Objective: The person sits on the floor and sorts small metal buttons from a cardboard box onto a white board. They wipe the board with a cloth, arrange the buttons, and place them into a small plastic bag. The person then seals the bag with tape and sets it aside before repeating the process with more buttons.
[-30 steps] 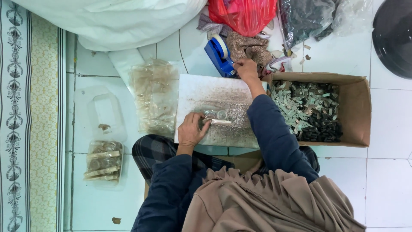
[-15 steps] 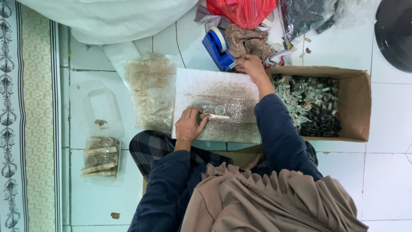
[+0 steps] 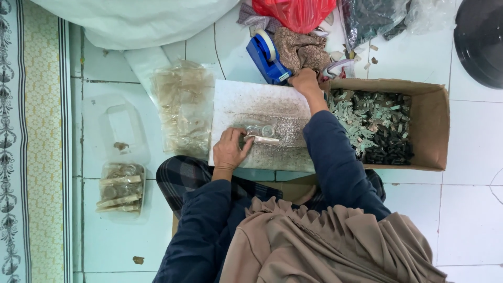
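Your left hand (image 3: 229, 151) at frame centre, fingers pinched on small clear packet (image 3: 260, 133) lying on white board (image 3: 251, 105). Your right hand (image 3: 305, 84) reaches up-frame, resting at blue tape dispenser (image 3: 266, 58); fingers curled, whether grip holds anything cannot tell. Cardboard box (image 3: 432, 126) of small parts right of board.

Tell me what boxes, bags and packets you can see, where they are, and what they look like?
Cardboard box: right of the board, brown, open, full of small green and dark pieces.
Red bag: top middle, shiny, crumpled.
Clear packets: left of the board, a see-through pile.
Plastic tub: far left, clear, holding filled packets.
Small packet: on the board, clear, at the left hand.
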